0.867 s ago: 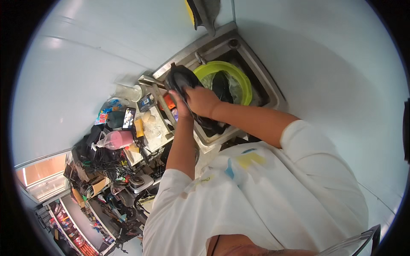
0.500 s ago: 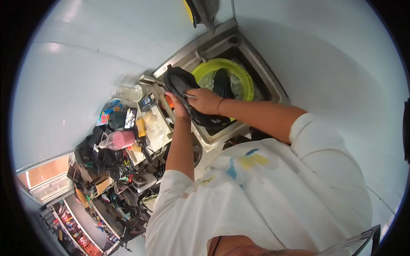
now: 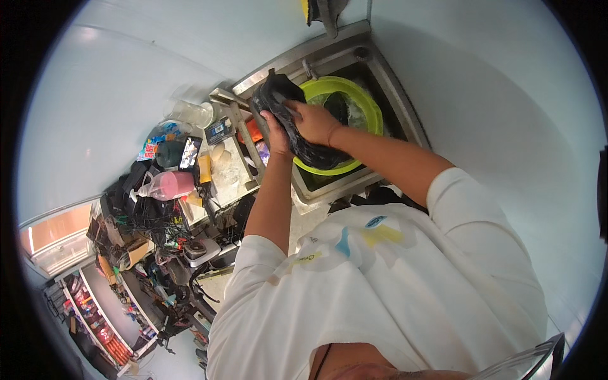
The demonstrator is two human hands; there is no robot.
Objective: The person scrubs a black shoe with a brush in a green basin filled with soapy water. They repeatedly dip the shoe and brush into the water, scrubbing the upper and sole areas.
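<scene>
A wet black shoe (image 3: 284,109) is held tilted over the near left rim of a yellow-green basin (image 3: 373,114). My left hand (image 3: 278,136) grips it along its left edge, with the thumb against its side. My right hand (image 3: 311,121) presses on the shoe from the right, fingers bent against it. The fingertips are partly hidden, and I cannot make out whether anything small lies under them. Inside the basin, a second black shoe (image 3: 337,104) sits in sudsy water, partly covered by my right hand and the held shoe.
The basin stands in a steel sink (image 3: 405,104) with a tap (image 3: 308,69) behind it. Left of it, a cluttered counter (image 3: 231,180) holds a pink pump bottle (image 3: 172,185), a phone (image 3: 190,152) and a clear jar (image 3: 201,114). Shelves (image 3: 104,323) stand at lower left.
The held shoe has turned in my hands, and its opening no longer faces up as plainly. Both hands have shifted slightly right and up in the picture as the view moved.
</scene>
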